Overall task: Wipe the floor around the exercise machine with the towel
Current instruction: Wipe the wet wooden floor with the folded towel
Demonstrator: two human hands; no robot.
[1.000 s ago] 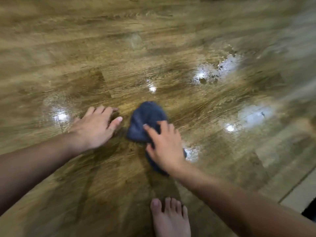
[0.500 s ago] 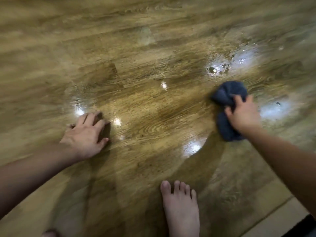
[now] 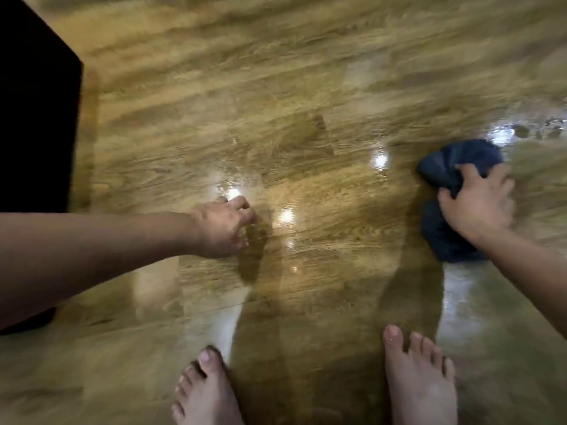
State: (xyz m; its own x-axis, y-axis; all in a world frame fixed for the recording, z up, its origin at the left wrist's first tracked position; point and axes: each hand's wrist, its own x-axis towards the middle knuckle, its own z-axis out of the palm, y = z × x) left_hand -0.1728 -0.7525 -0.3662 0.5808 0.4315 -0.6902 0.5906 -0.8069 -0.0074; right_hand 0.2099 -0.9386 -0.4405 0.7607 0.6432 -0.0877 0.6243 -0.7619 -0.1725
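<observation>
1. The towel — a dark blue, bunched cloth — lies on the wood floor at the right edge of view, just below a patch of beaded water. A second ago it was at the centre, in front of the person; it has been swept well out to the right, so the stroke now reaches the wet spot that still needs drying.

2. The right hand is pressed on top of the towel with its fingers curled into the folds, gripping it against the floor; the arm reaches out from the lower right, nearly straight.

3. The left hand rests on the floor left of centre as a prop. Its fingers look bent under and hold nothing; blur hides how tightly. It has kept roughly the same place while the other hand moved.

4. Both bare feet are planted at the bottom of view, and a dark shape — possibly the machine's base — has come into view at the upper left, meaning the view has shifted.
</observation>
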